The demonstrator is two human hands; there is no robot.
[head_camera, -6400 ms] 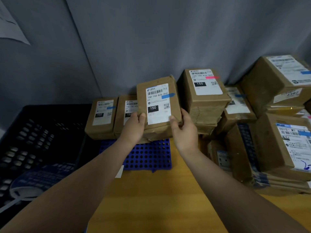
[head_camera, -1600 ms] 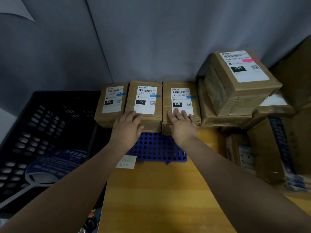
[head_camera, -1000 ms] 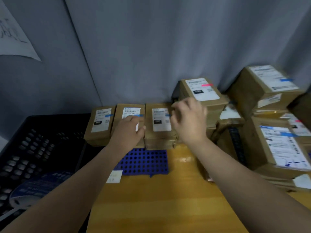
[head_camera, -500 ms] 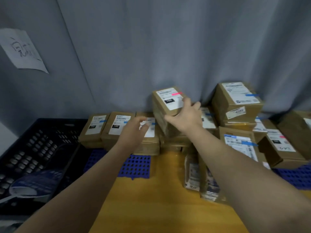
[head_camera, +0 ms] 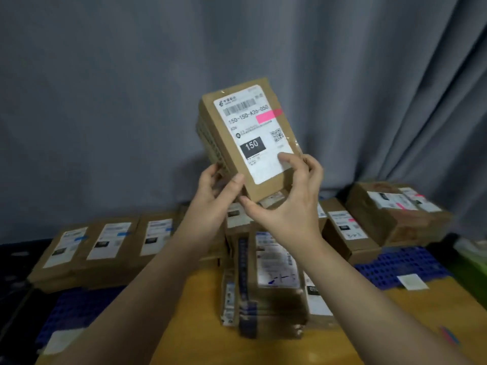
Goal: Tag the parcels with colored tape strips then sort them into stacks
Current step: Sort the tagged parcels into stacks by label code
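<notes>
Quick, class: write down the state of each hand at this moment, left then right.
Left hand: closed, holding the pink-taped parcel at its lower left corner.
Right hand: closed, holding the same parcel at its lower right edge.

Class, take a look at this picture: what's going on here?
A person holds up a brown parcel bearing a pink tape strip: the left hand grips its lower left corner, the right hand its lower right edge. Below, three blue-tagged parcels lie in a row at left; pink-tagged parcels sit at right.
</notes>
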